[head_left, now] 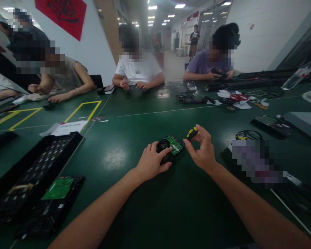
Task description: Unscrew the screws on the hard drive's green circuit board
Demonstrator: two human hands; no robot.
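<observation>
A small black hard drive with a green circuit board (175,145) lies on the green table, a little right of the middle. My left hand (154,159) rests on its left part, fingers spread over the black casing. Just right of the drive, my right hand (203,148) holds a black and yellow screwdriver handle (192,133) between thumb and fingers, raised above the table. The screwdriver's shaft and tip cannot be made out.
On the left are a long black tray (45,155) and a black unit with a green board (58,188). To the right lie another drive (271,124), coiled cables (248,135) and a grey box (304,122). Several people sit across the table (134,124).
</observation>
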